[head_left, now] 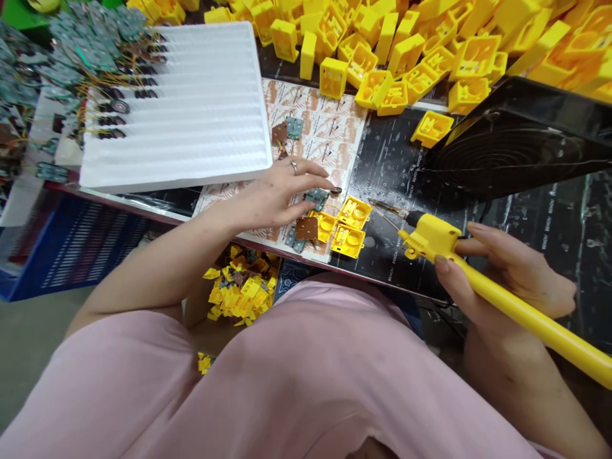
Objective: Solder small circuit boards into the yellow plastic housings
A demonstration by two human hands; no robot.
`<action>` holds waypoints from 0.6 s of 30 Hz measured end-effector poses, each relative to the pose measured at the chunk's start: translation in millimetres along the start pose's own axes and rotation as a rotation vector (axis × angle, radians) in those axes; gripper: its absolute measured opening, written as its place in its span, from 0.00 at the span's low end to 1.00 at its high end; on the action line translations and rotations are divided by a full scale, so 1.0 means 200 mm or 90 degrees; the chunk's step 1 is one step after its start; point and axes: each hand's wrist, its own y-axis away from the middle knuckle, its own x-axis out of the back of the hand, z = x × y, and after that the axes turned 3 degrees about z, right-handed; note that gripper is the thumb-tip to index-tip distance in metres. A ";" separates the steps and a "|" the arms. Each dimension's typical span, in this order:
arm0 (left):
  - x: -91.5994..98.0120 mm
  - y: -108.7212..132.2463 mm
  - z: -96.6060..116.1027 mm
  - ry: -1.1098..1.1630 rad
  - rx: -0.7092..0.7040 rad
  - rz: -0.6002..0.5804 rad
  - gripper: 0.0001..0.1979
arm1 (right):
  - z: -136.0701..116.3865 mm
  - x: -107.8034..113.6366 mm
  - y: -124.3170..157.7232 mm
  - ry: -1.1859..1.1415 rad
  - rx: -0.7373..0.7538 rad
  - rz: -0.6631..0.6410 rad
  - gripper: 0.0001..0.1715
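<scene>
My left hand [287, 190] reaches over the bench, its thumb and fingers around a small green circuit board [317, 199]. Its index fingertip is close to a small dark round part [336, 190]. Just below lie open yellow plastic housings [349, 240] with round grilles, and a brown board [306, 228] rests over one of them. My right hand [507, 268] is wrapped round a yellow soldering iron [433, 234] with a thin feed tube beside its tip. The tip points left, close to the upper housing.
A white ribbed foam tray [210, 108] holds dark round parts wired to piled circuit boards [95, 38]. Many yellow housings [363, 64] cover the back. A black fan-like unit [497, 153] stands right. Below are a blue crate [95, 242] and a box of yellow pieces [243, 290].
</scene>
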 end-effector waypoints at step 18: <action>-0.09 -0.25 0.20 -0.130 0.163 -0.131 0.15 | -0.01 -0.05 -0.02 -0.169 0.025 0.072 0.38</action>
